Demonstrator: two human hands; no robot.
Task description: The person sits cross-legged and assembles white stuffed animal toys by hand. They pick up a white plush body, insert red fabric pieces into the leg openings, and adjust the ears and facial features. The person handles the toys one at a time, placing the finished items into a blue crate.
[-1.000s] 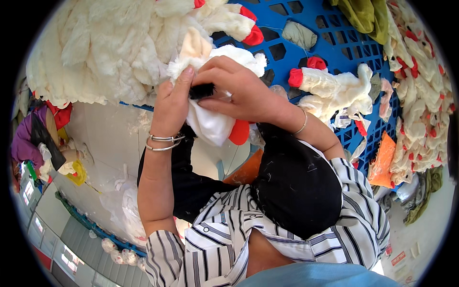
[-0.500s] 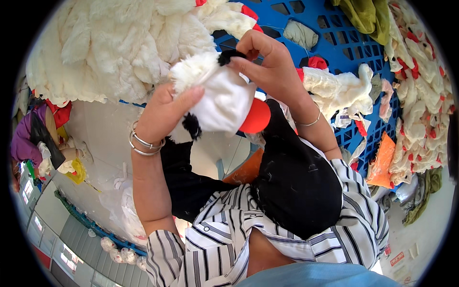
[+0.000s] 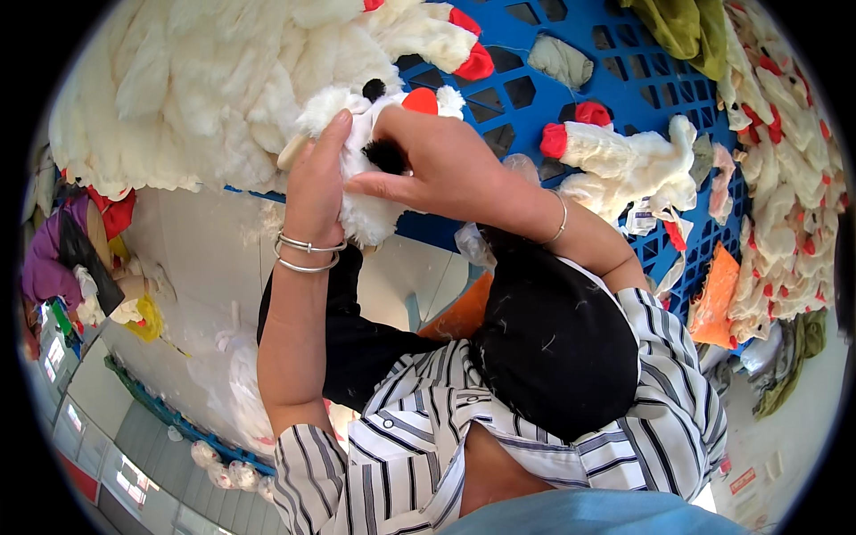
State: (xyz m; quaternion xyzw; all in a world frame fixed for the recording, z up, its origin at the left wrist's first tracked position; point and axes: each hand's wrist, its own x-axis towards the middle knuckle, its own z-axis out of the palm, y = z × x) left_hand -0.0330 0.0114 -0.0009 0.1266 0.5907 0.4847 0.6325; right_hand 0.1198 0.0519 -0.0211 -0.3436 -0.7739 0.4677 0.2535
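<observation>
A white furry plush toy piece (image 3: 364, 217) with black tufts and a flat red part (image 3: 421, 101) is between my hands at the near edge of the blue crate surface. My left hand (image 3: 316, 183) grips its left side, thumb laid along the fur. Fingers bent, my right hand (image 3: 437, 160) pinches it at the lower black tuft (image 3: 385, 157). The other black tuft (image 3: 374, 89) stands at the upper edge. What lies under my right fingers is partly hidden.
A big heap of white plush skins (image 3: 205, 89) lies at the upper left. On the blue plastic crate (image 3: 499, 102) rest another white plush piece with red ends (image 3: 624, 159) and a grey cloth bundle (image 3: 560, 62). More plush hangs at the right, near an orange bag (image 3: 713, 303).
The plush piece has turned over and moved up and left, its red part now at the far side. My right hand has moved down and left, from the upper black tuft across the piece.
</observation>
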